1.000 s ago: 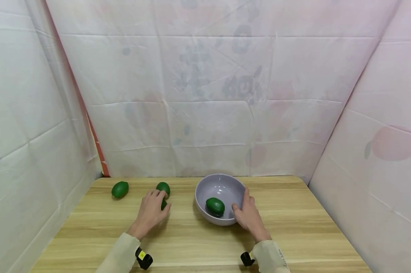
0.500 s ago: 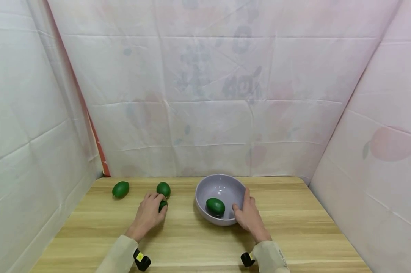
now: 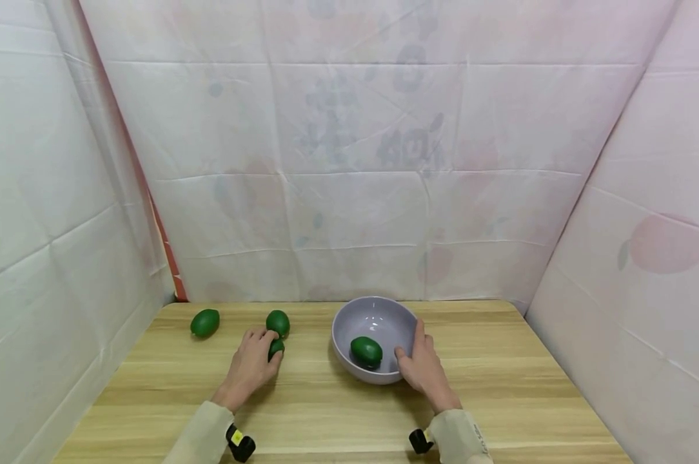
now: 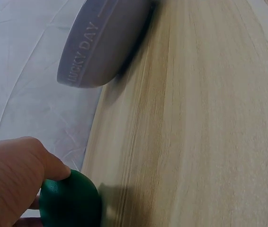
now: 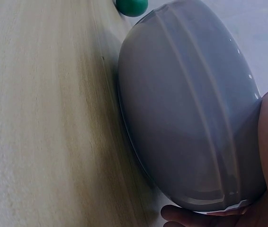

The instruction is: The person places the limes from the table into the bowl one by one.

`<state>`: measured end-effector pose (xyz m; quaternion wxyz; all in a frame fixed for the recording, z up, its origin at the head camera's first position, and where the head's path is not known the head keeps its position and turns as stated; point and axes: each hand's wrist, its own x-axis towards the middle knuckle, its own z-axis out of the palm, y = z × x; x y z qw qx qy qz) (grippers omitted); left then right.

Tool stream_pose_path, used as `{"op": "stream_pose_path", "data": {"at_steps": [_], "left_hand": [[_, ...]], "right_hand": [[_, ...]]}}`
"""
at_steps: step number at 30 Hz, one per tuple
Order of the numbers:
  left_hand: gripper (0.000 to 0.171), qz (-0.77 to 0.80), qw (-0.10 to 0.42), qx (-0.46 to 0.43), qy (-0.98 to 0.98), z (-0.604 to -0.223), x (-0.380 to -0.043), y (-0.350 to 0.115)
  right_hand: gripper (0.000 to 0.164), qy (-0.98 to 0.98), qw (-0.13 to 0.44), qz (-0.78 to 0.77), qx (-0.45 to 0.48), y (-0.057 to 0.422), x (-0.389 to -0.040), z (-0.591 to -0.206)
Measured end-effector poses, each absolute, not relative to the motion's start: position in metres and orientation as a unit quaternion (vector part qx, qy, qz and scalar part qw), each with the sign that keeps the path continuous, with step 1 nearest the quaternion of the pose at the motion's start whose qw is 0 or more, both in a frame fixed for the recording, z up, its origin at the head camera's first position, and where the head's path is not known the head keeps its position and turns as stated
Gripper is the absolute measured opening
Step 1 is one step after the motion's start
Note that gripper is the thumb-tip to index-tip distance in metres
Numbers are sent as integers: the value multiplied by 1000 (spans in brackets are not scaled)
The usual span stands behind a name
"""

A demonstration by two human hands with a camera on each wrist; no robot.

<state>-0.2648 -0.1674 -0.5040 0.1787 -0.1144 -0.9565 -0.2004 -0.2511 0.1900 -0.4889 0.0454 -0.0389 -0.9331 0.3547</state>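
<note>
My left hand (image 3: 249, 366) grips a green lime (image 3: 276, 348) low over the table, left of the bowl; its thumb lies against the lime's near side. The left wrist view shows this lime (image 4: 70, 201) partly covered by the hand. Just behind it lies a second lime (image 3: 278, 321), close to the fingertips. On the right, my right hand (image 3: 422, 368) holds the lavender bowl (image 3: 373, 318) by its right side, thumb over the rim and fingers outside. One lime (image 3: 366, 352) rests inside the bowl. The right wrist view shows the bowl's smooth outer wall (image 5: 181, 109).
Another lime (image 3: 205, 323) lies at the far left of the wooden table (image 3: 326, 419). Pale printed cloth (image 3: 349, 212) hangs behind the table's back edge and along both sides. Lettering (image 4: 84, 52) runs along the bowl's outer wall.
My left hand has shifted slightly left, and its thumb has drawn in against the lime. The right hand and the bowl have stayed in place.
</note>
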Motion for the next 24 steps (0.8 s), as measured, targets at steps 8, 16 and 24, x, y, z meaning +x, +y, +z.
{"op": "stream_pose_path", "data": {"at_steps": [8, 16, 24], "left_hand": [[27, -209, 173, -115, -956, -507, -265, -168], [23, -219, 173, -116, -953, -509, -264, -168], [23, -218, 176, -122, -952, -509, -265, -169]], "right_hand": [[86, -931, 44, 361, -41, 189, -249, -487], [86, -929, 50, 364, -38, 188, -247, -487], [86, -931, 56, 360, -38, 188, -249, -488]]}}
